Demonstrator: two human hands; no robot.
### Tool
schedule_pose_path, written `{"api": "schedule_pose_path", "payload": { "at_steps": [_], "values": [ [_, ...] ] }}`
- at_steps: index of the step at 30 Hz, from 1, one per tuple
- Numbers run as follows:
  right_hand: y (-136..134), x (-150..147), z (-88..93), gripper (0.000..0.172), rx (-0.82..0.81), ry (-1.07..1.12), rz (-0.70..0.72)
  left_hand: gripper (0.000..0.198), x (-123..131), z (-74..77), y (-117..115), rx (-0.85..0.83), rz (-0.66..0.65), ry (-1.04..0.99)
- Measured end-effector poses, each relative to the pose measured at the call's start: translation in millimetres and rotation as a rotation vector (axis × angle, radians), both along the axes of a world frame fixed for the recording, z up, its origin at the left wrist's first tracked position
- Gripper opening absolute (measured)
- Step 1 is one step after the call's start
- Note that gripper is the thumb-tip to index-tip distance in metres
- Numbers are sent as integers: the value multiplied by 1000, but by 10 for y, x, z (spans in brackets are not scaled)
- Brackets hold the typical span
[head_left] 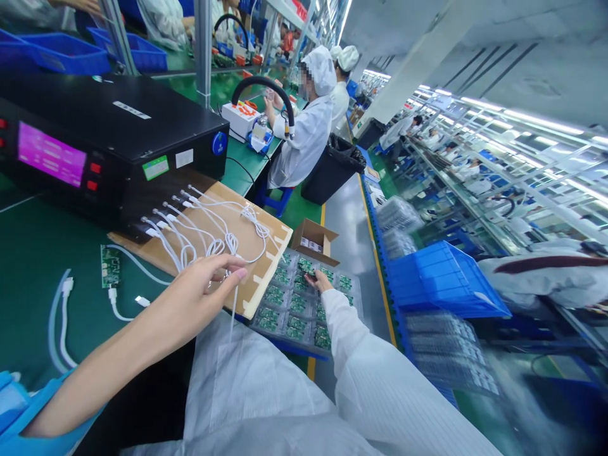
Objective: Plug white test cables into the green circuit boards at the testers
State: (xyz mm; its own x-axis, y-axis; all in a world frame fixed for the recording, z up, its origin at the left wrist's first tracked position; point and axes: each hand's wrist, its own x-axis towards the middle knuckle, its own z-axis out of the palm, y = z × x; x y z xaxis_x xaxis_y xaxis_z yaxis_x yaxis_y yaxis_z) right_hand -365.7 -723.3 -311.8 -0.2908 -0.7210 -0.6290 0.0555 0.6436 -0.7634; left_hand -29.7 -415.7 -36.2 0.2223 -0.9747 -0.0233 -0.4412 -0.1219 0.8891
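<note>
My left hand [202, 291] reaches over the edge of a brown board, thumb and index finger slightly apart. Thin white cables [231, 244] lie coiled beside its fingertips, and one strand hangs below the thumb; the palm side is partly hidden. My right hand [323, 280] is stretched out over a clear plastic tray [280, 311] of green circuit boards. Its fingers close on the edge of a circuit board [305, 266] in the upper part of the tray. On the green mat at left lies another circuit board [110, 266] with white cables plugged in.
A black instrument [118, 120] with a lit pink screen stands behind the cables. An open carton [313, 240] sits beyond the tray. A black bin [332, 171] and a seated co-worker [308, 126] are farther off. A blue crate [441, 278] is at right.
</note>
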Motion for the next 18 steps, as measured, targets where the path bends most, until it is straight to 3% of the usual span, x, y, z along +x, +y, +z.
{"api": "schedule_pose_path", "payload": {
  "at_steps": [5,11,15,18],
  "values": [
    [191,-22,-52,31,40,-4,-46,52,40,7,8,37,-8,15],
    [405,70,-257,32,46,47,-32,54,29,31,-2,29,0,11],
    [433,127,-343,29,-15,144,7,58,91,143,25,7,22,-20],
    [496,91,-373,28,-113,255,52,64,309,233,98,28,57,-136]
  ]
}}
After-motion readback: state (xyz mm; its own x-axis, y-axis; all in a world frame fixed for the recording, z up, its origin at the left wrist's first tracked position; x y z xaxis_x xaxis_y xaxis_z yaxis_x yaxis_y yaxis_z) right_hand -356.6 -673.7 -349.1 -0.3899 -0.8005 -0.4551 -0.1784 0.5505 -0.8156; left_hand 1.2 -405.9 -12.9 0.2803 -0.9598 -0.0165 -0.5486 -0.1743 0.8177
